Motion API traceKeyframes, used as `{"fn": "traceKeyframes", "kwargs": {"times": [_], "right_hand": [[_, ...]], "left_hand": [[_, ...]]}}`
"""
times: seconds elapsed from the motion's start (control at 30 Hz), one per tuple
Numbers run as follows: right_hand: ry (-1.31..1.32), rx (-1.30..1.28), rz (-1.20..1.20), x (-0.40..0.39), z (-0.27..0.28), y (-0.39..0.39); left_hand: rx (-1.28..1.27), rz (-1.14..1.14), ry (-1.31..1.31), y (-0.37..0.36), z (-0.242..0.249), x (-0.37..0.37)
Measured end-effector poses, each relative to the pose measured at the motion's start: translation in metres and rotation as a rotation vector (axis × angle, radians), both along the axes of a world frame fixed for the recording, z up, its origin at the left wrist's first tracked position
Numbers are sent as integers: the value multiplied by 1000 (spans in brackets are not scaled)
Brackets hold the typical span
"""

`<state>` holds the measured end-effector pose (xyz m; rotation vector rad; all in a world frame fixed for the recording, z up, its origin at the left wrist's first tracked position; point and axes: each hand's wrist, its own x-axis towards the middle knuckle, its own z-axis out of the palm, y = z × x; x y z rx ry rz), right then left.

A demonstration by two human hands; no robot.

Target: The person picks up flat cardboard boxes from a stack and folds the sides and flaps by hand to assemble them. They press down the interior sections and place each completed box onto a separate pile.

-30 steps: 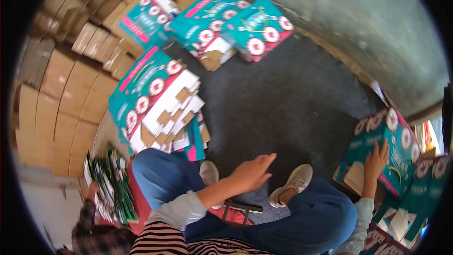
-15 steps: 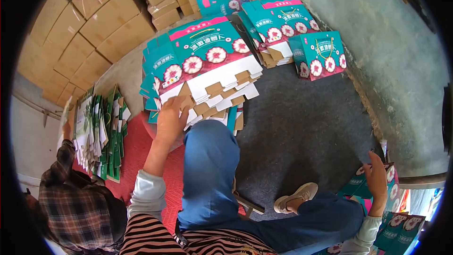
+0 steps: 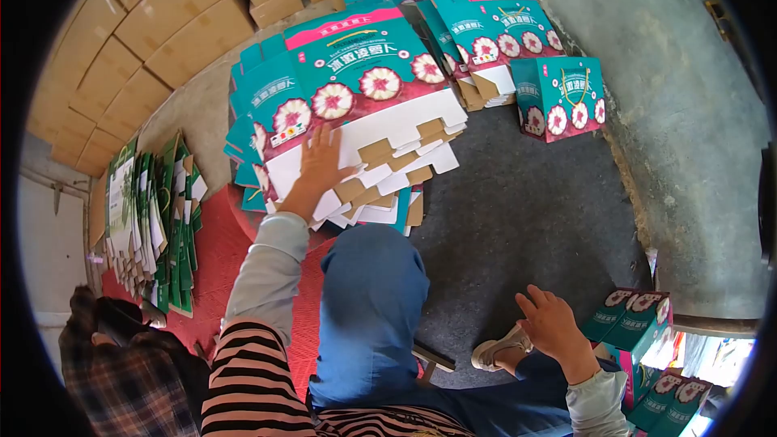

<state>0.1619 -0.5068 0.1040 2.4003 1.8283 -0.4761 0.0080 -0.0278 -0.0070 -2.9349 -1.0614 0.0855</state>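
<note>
My left hand (image 3: pixel 322 163) lies with spread fingers on the white lower flaps of the top sheet in a stack of flat teal cartons (image 3: pixel 356 65) printed with pink and white round slices. Nothing is gripped in it. My right hand (image 3: pixel 554 328) hangs in the air above my right leg, its fingers apart and holding nothing. Brown and white tabs of the stack fan out toward my left knee. Close to the right hand are folded teal boxes (image 3: pixel 627 320) at the lower right.
A second teal stack (image 3: pixel 494 28) and an upright teal box with cord handles (image 3: pixel 560 101) stand by the grey wall. Brown cartons (image 3: pixel 146 40) are piled at the upper left. Green-and-white folded cartons (image 3: pixel 154 218) stand near a person in a plaid shirt (image 3: pixel 129 380).
My left hand has moved right and up onto the flaps. My right hand has come inward from the boxes at the right. The person in plaid has pulled an arm back from the green cartons.
</note>
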Motion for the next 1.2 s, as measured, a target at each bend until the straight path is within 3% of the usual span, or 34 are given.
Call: {"fn": "traceKeyframes", "kwargs": {"times": [0.17, 0.37, 0.47, 0.57, 0.7, 0.77, 0.9, 1.07, 1.2], "right_hand": [[-18, -59, -54, 8, 6, 8], [32, -60, -22, -2, 8, 13], [25, -63, -10, -2, 6, 12], [20, -49, 6, -4, 2, 10], [-14, -41, -7, -7, -4, 1], [-27, -33, -12, -6, 0, 2], [-39, 3, -9, 0, 6, 3], [82, 338, -149, 24, 22, 14], [334, 626, -365, 36, 73, 23]], "left_hand": [[6, -110, 144, 18, 3, 2], [70, -299, 28, 32, -10, -14], [240, -392, -30, 52, -29, -17], [293, -212, 1, 49, -13, 4], [454, -264, -49, 52, 0, 16], [540, -351, -115, 59, 33, 25], [706, -414, -313, 55, 156, 45], [571, -356, -543, -8, 289, 67], [342, -356, -738, -100, 333, 85]]}}
